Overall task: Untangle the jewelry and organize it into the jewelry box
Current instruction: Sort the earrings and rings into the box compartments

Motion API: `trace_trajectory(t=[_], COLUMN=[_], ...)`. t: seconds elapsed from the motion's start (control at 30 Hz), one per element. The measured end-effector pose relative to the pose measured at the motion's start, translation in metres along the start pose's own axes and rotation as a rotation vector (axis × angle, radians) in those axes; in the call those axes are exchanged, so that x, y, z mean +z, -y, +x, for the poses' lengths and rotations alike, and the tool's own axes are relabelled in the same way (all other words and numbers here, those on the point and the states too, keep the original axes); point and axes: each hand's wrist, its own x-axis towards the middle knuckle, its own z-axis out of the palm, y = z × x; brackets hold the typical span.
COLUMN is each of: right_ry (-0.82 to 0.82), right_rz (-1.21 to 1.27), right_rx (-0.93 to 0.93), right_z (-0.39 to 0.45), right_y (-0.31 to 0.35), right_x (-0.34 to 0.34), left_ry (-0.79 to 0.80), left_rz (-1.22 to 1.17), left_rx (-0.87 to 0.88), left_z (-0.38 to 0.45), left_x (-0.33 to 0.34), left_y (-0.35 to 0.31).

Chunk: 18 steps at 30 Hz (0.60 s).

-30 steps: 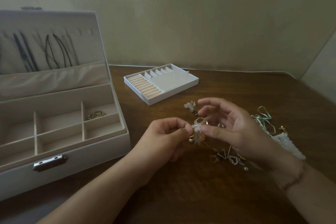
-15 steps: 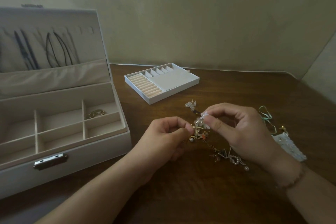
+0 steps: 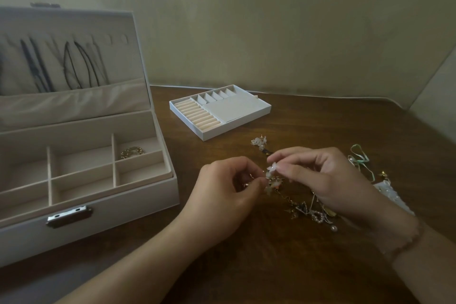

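From the head camera, looking down over a dark wooden table (image 3: 246, 266), both hands meet near the middle. The left hand (image 3: 227, 192) is curled, thumb and forefinger pinched on a small gold piece at the edge of a tangle of jewelry (image 3: 274, 180). The right hand (image 3: 318, 177) has its fingertips (image 3: 277, 168) closed on a pale flower-shaped bit of the same tangle, the other fingers bent loosely. The tangle is lifted slightly between the two hands and trails down to the table toward the right wrist, where gold chains, a heart charm and a pearl lie in a heap (image 3: 313, 212). Just behind the hands lies a white flower earring (image 3: 259, 142). On the far right sit a mint-green ribbon (image 3: 360, 158) and a white lacy piece (image 3: 392, 195). To the left stands the open jewelry box (image 3: 111, 207), dark cords hanging in its lid and a gold chain bracelet (image 3: 132, 152) in the back right compartment. A white ring tray (image 3: 219, 112) lies apart, behind the hands.
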Motion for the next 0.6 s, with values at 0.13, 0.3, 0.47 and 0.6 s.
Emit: trace_trajectory(t=[0.13,0.3,0.47,0.6], right_ry=[0.032,0.008,-0.015,-0.048], right_rz=[0.073,0.075,-0.162,-0.217], right_rx=[0.056,0.064,0.013,-0.042], right_z=[0.0,-0.0006,-0.0011,-0.0036], right_y=[0.0024,0.0033,-0.0011,0.0007], right_x=[-0.0039,-0.0051,-0.0038,-0.0003], left_ry=[-0.046,-0.025,-0.024,-0.001], left_rz=[0.083,0.078,0.07,0.078], left_rx=[0.061,0.052,0.043,0.04], left_z=[-0.0017,-0.0018,-0.0012,-0.0016], left_x=[0.0014,0.0007,0.0004,0.001], left_y=[-0.001,-0.0015,-0.0015,-0.0014])
